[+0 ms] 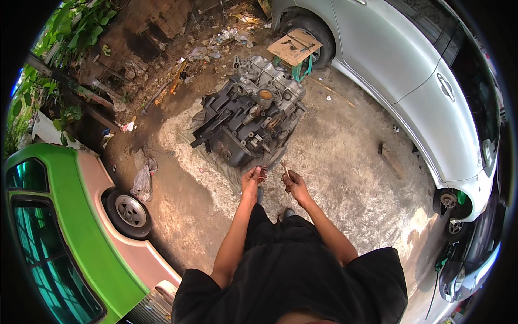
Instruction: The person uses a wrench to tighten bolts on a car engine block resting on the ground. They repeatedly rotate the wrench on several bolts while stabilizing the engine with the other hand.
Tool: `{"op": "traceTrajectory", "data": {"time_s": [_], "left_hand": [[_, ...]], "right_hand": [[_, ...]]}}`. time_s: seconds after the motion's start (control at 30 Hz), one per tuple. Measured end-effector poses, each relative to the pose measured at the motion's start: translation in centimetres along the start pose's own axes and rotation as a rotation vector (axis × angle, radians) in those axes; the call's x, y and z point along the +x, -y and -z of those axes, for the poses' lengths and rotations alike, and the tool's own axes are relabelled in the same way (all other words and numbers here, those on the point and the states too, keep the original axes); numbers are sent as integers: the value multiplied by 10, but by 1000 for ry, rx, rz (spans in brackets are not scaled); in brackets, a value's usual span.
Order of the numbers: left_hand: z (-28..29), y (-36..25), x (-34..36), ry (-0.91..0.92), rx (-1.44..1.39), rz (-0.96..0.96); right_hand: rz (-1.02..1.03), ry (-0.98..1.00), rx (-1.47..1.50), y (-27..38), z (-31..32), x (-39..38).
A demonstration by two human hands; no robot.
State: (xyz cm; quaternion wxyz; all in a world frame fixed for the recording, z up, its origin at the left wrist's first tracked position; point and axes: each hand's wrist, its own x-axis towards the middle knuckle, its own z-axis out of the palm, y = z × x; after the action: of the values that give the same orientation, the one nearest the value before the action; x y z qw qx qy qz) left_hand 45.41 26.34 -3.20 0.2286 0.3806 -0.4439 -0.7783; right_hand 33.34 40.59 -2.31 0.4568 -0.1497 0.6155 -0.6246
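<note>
My left hand point(252, 181) is closed on a small red item point(262, 179), partly hidden by the fingers, near the lower edge of the engine. My right hand point(293, 184) grips a short metal wrench point(285, 168), pointing upward. In front of my feet lies a dismantled engine point(253, 108) with dark plastic and grey metal parts, on a crumpled sheet point(189, 129) on the stained concrete.
A silver car point(410, 97) stands at right, a dark car point(458, 275) beyond. A green and pink vehicle point(70, 210) is at lower left. A low stool with a board point(294, 48), litter point(226, 38), a sack point(142, 183) and a wooden block point(391, 159) lie around.
</note>
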Motion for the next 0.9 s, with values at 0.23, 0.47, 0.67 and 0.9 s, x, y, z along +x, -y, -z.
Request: {"op": "traceTrajectory", "data": {"time_s": [0.23, 0.47, 0.67, 0.9], "left_hand": [[30, -19, 37, 142, 204, 81], [58, -45, 82, 320, 334, 158], [69, -61, 105, 357, 331, 167], [92, -48, 141, 366, 554, -20]], "right_hand": [[-14, -191, -106, 12, -58, 33], [77, -430, -66, -16, -98, 64], [69, -615, 49, -44, -105, 81], [-19, -740, 236, -82, -109, 109]]}}
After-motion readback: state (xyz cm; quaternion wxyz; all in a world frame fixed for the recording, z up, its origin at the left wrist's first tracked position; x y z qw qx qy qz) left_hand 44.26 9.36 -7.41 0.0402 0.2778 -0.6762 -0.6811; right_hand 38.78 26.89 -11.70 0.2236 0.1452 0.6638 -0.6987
